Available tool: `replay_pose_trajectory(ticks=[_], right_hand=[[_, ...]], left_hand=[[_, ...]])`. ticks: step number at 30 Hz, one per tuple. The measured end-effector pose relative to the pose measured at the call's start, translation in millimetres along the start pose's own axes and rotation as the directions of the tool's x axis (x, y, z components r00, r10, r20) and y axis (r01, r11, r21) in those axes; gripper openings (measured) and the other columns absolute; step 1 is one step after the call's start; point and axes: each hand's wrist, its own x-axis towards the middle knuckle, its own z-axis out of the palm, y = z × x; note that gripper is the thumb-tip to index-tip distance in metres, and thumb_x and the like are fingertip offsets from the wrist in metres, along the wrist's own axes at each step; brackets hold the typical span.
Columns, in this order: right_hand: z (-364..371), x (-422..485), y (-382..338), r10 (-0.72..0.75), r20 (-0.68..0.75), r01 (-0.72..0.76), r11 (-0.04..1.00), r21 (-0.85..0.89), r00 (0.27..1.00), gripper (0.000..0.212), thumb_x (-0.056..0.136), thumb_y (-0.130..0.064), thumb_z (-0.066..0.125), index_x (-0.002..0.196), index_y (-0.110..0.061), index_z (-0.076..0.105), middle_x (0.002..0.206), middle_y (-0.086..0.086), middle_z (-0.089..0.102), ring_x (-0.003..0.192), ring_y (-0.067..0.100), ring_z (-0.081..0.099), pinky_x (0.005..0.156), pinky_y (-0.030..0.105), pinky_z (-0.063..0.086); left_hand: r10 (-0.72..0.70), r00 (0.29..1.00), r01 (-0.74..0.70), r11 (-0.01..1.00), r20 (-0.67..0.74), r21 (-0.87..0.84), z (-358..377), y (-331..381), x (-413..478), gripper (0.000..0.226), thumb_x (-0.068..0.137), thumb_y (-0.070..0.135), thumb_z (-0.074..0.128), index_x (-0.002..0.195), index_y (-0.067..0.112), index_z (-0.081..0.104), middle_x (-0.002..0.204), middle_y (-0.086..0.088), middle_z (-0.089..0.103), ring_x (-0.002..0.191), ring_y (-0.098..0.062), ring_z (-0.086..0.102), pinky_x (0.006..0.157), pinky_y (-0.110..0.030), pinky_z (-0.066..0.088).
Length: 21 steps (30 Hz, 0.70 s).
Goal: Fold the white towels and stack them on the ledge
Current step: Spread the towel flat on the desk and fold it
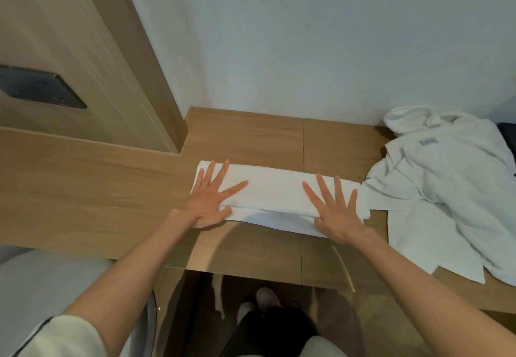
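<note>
A white towel (pixel 275 193), folded into a long narrow strip, lies flat on the wooden ledge (pixel 245 133). My left hand (pixel 209 199) presses on its left end with fingers spread and straight. On the right end my right hand (pixel 335 207) lies flat, fingers spread the same way. A lower layer of the towel sticks out along the near edge between my hands. To the right, a loose heap of unfolded white towels (pixel 444 189) with a small blue label touches the strip's right end.
A white wall rises behind the ledge. A wooden door panel (pixel 83 57) with a dark plate (pixel 39 88) stands at the left. The ledge's front edge drops to a glossy wooden face; my feet in white shoes (pixel 257 300) show below.
</note>
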Motion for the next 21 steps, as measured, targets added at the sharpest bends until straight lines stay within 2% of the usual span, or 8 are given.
replay_pose_trajectory(ticks=[2, 4, 7, 10, 14, 17, 19, 21], right_hand=[[6, 4, 5, -0.022, 0.028, 0.021, 0.999, 0.035, 0.999, 0.075, 0.099, -0.041, 0.030, 0.131, -0.043, -0.038, 0.139, -0.007, -0.050, 0.133, 0.034, -0.040, 0.103, 0.064, -0.020], [11, 9, 10, -0.042, 0.041, 0.038, 0.995, 0.095, 0.998, 0.066, 0.100, -0.045, 0.022, 0.125, -0.050, -0.039, 0.141, -0.009, -0.048, 0.131, 0.030, -0.043, 0.102, 0.061, -0.024], [12, 14, 12, -0.022, 0.057, 0.012, 0.985, 0.172, 0.998, 0.059, 0.102, -0.037, 0.018, 0.123, -0.058, -0.033, 0.148, -0.011, -0.039, 0.135, 0.028, -0.039, 0.104, 0.058, -0.026], [8, 17, 9, 0.022, 0.043, -0.030, 0.982, 0.188, 0.999, 0.058, 0.101, -0.035, 0.019, 0.129, -0.061, -0.024, 0.154, -0.012, -0.028, 0.140, 0.026, -0.031, 0.107, 0.057, -0.023], [-23, 29, 9, 0.070, 0.054, -0.079, 0.982, 0.171, 0.996, 0.077, 0.088, -0.033, 0.044, 0.146, -0.045, -0.006, 0.158, -0.004, 0.007, 0.142, 0.032, 0.003, 0.109, 0.061, 0.002], [-49, 45, 17, 0.075, 0.132, -0.084, 0.994, 0.062, 0.988, 0.081, 0.082, -0.038, 0.059, 0.148, -0.027, 0.014, 0.150, 0.006, 0.030, 0.138, 0.033, 0.020, 0.110, 0.060, 0.010], [-56, 52, 21, 0.090, 0.166, -0.098, 0.994, 0.045, 0.982, 0.072, 0.080, -0.044, 0.066, 0.140, -0.020, 0.034, 0.140, 0.008, 0.042, 0.131, 0.030, 0.034, 0.109, 0.056, 0.018], [-59, 56, 23, 0.060, 0.136, -0.064, 0.998, 0.026, 0.989, 0.060, 0.076, -0.048, 0.071, 0.121, -0.015, 0.051, 0.125, 0.007, 0.052, 0.114, 0.025, 0.045, 0.098, 0.042, 0.036]], left_hand=[[-0.014, 1.000, 0.012, 0.995, -0.020, -0.104, 5, -2, 1, 0.059, 0.099, 0.042, 0.027, 0.134, 0.062, -0.017, 0.144, 0.009, -0.046, 0.128, -0.021, -0.048, 0.101, -0.034, -0.036], [-0.062, 0.998, 0.054, 0.978, -0.031, -0.201, 7, -2, 4, 0.049, 0.102, 0.041, 0.016, 0.132, 0.066, -0.015, 0.145, 0.015, -0.041, 0.127, -0.012, -0.048, 0.096, -0.026, -0.040], [-0.126, 0.991, 0.116, 0.975, -0.040, -0.192, 7, 3, 9, 0.044, 0.100, 0.047, 0.005, 0.135, 0.060, -0.018, 0.149, 0.017, -0.035, 0.132, -0.011, -0.042, 0.103, -0.032, -0.034], [-0.174, 0.985, 0.170, 0.969, -0.006, -0.177, 3, 8, 11, 0.051, 0.101, 0.043, 0.011, 0.145, 0.046, -0.015, 0.156, 0.011, -0.020, 0.141, -0.017, -0.028, 0.109, -0.038, -0.025], [-0.212, 0.976, 0.219, 0.953, 0.055, -0.210, -30, 5, 31, 0.066, 0.096, 0.037, 0.046, 0.151, 0.029, 0.011, 0.155, -0.001, 0.011, 0.142, -0.025, 0.002, 0.115, -0.036, 0.006], [-0.193, 0.973, 0.212, 0.964, 0.125, -0.163, -46, 3, 50, 0.075, 0.088, 0.036, 0.061, 0.150, 0.027, 0.020, 0.156, 0.000, 0.019, 0.143, -0.026, 0.013, 0.114, -0.039, 0.016], [-0.208, 0.961, 0.232, 0.965, 0.181, -0.122, -50, 1, 62, 0.075, 0.083, 0.039, 0.066, 0.146, 0.025, 0.029, 0.149, 0.000, 0.035, 0.137, -0.028, 0.027, 0.112, -0.040, 0.021], [-0.202, 0.962, 0.213, 0.976, 0.182, -0.046, -55, 0, 69, 0.067, 0.078, 0.044, 0.071, 0.135, 0.019, 0.044, 0.132, -0.003, 0.048, 0.123, -0.026, 0.039, 0.105, -0.038, 0.032]])
